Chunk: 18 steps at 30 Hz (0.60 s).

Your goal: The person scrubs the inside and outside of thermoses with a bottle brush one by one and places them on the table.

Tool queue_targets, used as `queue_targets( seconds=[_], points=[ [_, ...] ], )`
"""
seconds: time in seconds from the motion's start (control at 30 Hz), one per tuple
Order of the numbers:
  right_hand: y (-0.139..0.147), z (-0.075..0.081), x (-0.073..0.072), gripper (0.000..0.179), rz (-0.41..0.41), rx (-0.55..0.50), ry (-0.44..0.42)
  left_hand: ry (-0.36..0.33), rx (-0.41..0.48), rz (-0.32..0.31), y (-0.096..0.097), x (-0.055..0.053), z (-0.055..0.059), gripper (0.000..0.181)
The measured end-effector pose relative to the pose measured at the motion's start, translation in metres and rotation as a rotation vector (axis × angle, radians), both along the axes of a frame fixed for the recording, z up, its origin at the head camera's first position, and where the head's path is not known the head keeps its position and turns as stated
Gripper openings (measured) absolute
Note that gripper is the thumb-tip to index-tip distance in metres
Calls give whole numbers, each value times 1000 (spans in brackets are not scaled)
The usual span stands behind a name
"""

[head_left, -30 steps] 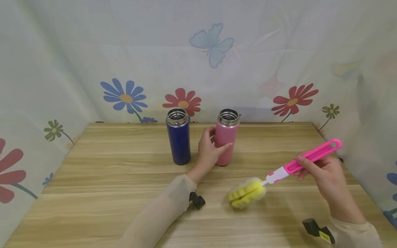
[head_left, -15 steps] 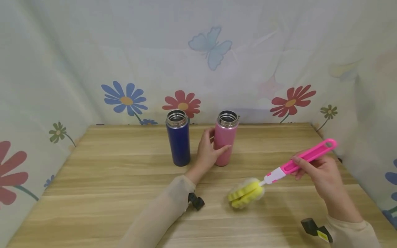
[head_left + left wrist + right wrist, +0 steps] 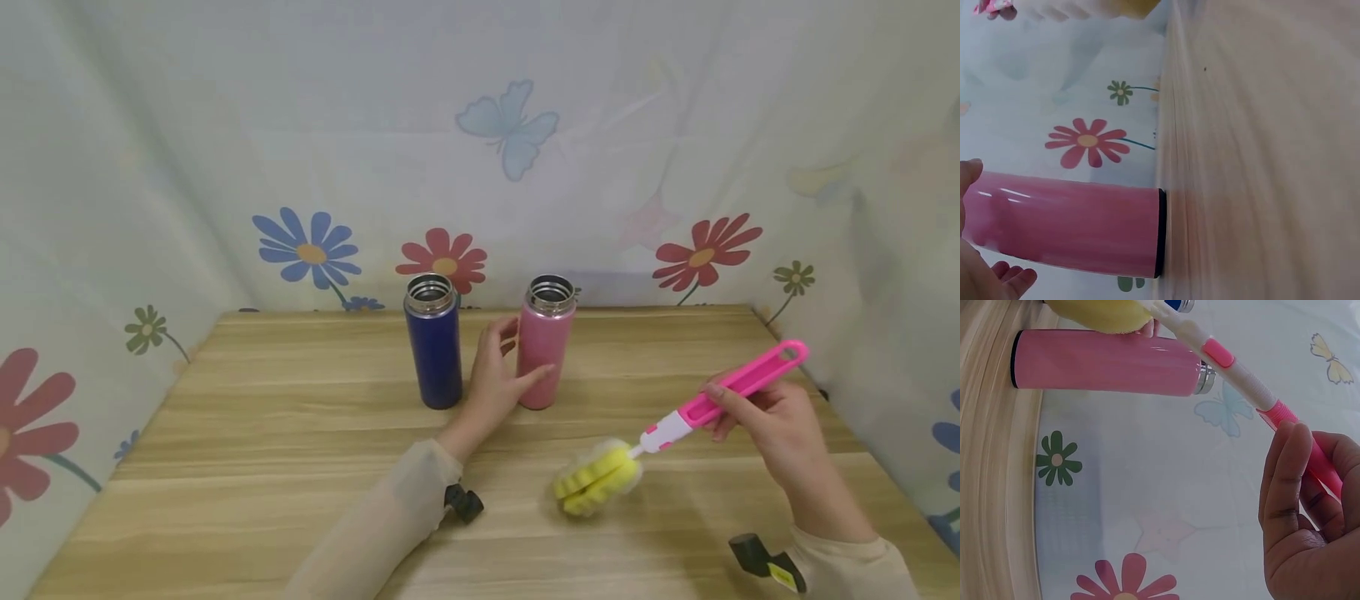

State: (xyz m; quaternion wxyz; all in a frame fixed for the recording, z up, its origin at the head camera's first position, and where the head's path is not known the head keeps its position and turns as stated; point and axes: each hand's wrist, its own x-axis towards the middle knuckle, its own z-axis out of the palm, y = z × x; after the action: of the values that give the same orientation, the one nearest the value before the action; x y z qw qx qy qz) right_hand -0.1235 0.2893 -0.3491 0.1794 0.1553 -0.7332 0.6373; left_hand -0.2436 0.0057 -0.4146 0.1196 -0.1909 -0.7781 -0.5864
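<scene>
A pink bottle (image 3: 546, 346), lidless with a steel neck, stands upright on the table (image 3: 285, 467). My left hand (image 3: 487, 383) is around its left side, thumb across the front. The left wrist view shows the fingers (image 3: 1019, 282) spread and apart from the bottle wall. A dark blue bottle (image 3: 435, 358), also lidless, stands to the left of that hand. On the right, my right hand (image 3: 787, 429) holds a bottle brush by its pink handle (image 3: 757, 375), between thumb and fingertips. Its yellow sponge head (image 3: 596, 479) points down to the left, close over the table.
A white cloth backdrop (image 3: 360, 158) printed with flowers and a butterfly closes off the back and both sides. A small black device (image 3: 465, 503) sits at the left wrist and another (image 3: 765, 562) at the right wrist.
My left hand has loosened from the pink bottle and drawn slightly left, fingers coming away from it. The right hand with the brush has barely moved. The head view has tilted up a little.
</scene>
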Motion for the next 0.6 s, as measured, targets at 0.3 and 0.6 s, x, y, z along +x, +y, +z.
queue_targets(
  seconds=[0.3,0.6],
  points=[
    [-2,-3,0,28,-44,45,-24,135,-70,16,-15,26,8,74],
    [-1,-4,-2,30,-98,137,-40,295,-31,59,-38,43,18,66]
  ],
)
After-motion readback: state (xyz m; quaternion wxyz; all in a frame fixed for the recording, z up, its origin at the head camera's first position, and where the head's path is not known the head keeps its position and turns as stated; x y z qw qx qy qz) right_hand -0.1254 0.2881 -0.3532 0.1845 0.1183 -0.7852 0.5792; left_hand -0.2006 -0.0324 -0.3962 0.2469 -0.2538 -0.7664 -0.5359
